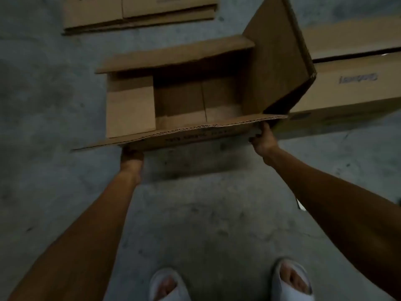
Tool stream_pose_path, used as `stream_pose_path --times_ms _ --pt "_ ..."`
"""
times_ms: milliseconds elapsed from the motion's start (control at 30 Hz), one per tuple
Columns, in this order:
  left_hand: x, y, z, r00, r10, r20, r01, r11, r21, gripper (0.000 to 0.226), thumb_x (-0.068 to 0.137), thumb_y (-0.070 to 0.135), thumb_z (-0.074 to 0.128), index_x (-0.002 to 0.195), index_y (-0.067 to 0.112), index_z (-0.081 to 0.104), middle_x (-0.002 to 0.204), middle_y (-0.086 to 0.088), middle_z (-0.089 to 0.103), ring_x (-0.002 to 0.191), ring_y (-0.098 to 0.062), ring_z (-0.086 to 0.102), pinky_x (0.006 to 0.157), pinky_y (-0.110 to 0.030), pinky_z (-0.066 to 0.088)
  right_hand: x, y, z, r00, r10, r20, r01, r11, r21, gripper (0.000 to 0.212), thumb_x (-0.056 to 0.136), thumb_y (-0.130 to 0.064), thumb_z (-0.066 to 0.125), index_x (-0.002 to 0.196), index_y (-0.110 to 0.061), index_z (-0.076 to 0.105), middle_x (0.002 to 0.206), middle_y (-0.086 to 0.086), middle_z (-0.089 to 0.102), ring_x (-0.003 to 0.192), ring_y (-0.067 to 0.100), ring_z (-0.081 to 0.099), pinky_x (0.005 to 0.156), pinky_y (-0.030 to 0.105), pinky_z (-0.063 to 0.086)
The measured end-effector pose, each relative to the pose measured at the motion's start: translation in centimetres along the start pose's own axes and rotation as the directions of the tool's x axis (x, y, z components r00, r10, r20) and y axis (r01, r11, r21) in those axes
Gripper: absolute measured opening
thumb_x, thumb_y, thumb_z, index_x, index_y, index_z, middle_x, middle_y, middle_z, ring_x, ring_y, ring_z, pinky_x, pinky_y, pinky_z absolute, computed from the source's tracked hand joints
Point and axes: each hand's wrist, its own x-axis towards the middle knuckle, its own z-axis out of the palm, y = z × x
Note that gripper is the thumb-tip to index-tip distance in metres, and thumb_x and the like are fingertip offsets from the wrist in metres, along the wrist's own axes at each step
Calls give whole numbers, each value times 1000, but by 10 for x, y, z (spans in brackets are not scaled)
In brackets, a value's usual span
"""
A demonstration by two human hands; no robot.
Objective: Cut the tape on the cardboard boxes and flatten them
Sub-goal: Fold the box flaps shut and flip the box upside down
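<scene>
While I look straight down at the concrete floor, the open cardboard box sits dead centre, its top flaps spread and its inside bare. My left hand is clamped on the near flap at about 7 o'clock of the box, fingers tucked under the edge. My right hand has its grip closed on the same flap's corner at 4 o'clock. One tall flap stands up at 2 o'clock. Flattened cardboard lies on the floor at 11 o'clock, well apart from the box. Another box rests at 3 o'clock, just beside it. White slippers show at 6 o'clock.
</scene>
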Motion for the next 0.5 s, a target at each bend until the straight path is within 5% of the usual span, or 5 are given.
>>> stream_pose_path --times_ms 100,200,267,400,500 --pt "16 -5 16 1000 -17 4 17 1000 -17 43 101 11 50 143 5 45 111 -6 50 84 -19 49 87 -34 38 19 2 4 995 -97 -5 97 995 -31 61 94 -8 54 150 -22 33 144 10 48 130 32 47 105 41 43" --pt "43 -2 22 988 24 -152 -32 998 -52 66 100 28 56 154 9 24 148 -7 36 130 -29 41 106 -39 36 30 -3 5 987 -160 5 160 986 -36 61 94 -4 51 150 -18 32 141 14 49 128 33 48 103 40 43" --pt "64 1 14 967 139 -212 -144 989 -12 76 98 29 60 157 8 17 158 -16 27 142 -34 32 115 -43 29 34 -2 3 979 -204 22 204 978 -44 63 94 -6 51 151 -21 31 142 14 49 128 34 47 107 43 42" --pt "60 8 -3 967 186 -176 -213 965 -152 55 98 26 59 147 10 40 141 -12 48 127 -32 48 101 -46 42 29 -4 -1 980 -199 24 198 979 39 65 94 -14 50 153 -30 28 145 10 48 130 33 47 109 47 41" --pt "34 8 -5 973 183 -140 -197 976 -91 48 102 28 50 147 12 41 134 -9 51 119 -33 52 93 -50 45 11 -3 -5 981 -194 1 192 971 140 67 96 -14 47 154 -36 21 150 4 42 132 30 43 112 47 39"
